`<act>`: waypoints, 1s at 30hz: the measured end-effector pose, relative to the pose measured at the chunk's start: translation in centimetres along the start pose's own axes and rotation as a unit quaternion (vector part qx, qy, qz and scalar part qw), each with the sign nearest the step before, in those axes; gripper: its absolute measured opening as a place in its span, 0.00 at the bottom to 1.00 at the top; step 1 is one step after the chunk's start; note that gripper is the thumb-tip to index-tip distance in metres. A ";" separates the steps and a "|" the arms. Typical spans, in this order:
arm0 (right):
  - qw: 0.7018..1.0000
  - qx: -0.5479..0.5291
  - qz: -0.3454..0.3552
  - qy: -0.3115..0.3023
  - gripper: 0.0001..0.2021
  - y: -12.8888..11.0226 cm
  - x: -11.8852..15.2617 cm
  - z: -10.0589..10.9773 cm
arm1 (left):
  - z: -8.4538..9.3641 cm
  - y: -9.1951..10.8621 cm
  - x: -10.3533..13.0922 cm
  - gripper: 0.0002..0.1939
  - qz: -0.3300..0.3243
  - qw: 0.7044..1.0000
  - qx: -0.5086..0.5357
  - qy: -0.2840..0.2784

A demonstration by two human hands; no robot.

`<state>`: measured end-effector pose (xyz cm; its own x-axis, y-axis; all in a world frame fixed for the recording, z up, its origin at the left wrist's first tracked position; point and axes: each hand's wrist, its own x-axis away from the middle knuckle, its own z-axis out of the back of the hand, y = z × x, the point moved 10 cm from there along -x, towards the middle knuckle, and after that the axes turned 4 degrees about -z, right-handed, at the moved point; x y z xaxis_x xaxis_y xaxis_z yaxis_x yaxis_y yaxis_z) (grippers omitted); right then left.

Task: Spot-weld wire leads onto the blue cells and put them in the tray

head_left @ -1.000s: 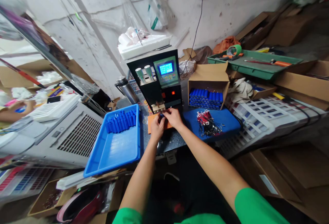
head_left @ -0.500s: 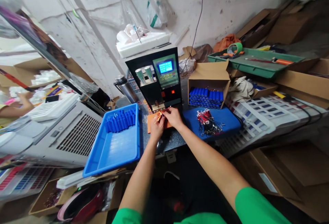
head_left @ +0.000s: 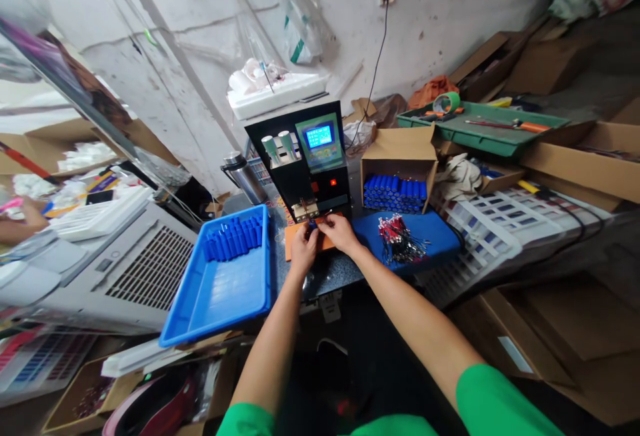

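Observation:
Both my hands meet at the foot of a black spot welder (head_left: 330, 199) with a lit screen. My left hand (head_left: 303, 251) is closed around a blue battery cell (head_left: 313, 225), mostly hidden by the fingers, just under the welder's electrodes (head_left: 305, 208). Close beside it, my right hand (head_left: 340, 233) pinches what looks like a thin wire lead (head_left: 327, 212) with a pale tip; its other end is hidden. Beneath the hands lies an orange pad (head_left: 325, 243). A bunch of red and black wire leads (head_left: 400, 239) rests on a blue mat (head_left: 437, 239) to the right.
A blue tray (head_left: 227, 296) with several blue cells stands at left. An open cardboard box (head_left: 400, 145) of cells is at right, behind the mat. A steel flask (head_left: 245, 176) stands left of the welder, a green tray (head_left: 500, 129) far right. Another person's hand (head_left: 25, 219) shows at far left.
Bright orange sparks at the electrodes, between my hands, are gone. My hands remain at nearly the same place, while the whole view has shifted slightly.

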<state>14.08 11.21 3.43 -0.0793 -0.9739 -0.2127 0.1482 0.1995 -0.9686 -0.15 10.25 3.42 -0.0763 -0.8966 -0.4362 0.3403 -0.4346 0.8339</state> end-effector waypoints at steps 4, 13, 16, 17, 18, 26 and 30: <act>0.999 -0.036 -0.009 -0.006 0.10 0.5 -0.3 -0.1 | 0.0 0.2 -0.1 0.17 0.012 1.000 0.001 0.002; 0.996 -0.076 -0.036 -0.017 0.12 0.6 0.0 0.3 | 4.1 0.3 1.7 0.17 0.030 0.998 -0.016 0.044; 0.995 -0.083 -0.041 -0.020 0.13 0.4 0.1 0.5 | 4.5 0.3 2.8 0.15 0.009 0.997 -0.079 0.015; 0.995 -0.085 -0.042 -0.020 0.13 0.3 0.1 0.5 | 4.5 0.5 3.0 0.14 -0.002 0.995 -0.098 0.009; 0.995 -0.087 -0.041 -0.019 0.14 0.3 0.1 0.5 | 4.4 0.6 3.1 0.13 -0.011 0.993 -0.116 0.002; 0.991 -0.114 -0.025 -0.067 0.14 0.0 0.4 0.2 | 2.5 1.3 2.6 0.10 0.025 0.999 -0.035 0.003; 0.990 -0.096 -0.005 -0.106 0.12 -0.4 0.6 -0.2 | 0.9 1.3 2.4 0.14 0.053 0.998 0.025 0.010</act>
<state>13.76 10.56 3.66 0.1309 -0.9728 -0.1912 -0.0425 0.1872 -0.9814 -0.75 7.41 3.78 -0.0234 -0.9362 -0.3507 0.2977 -0.3414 0.8915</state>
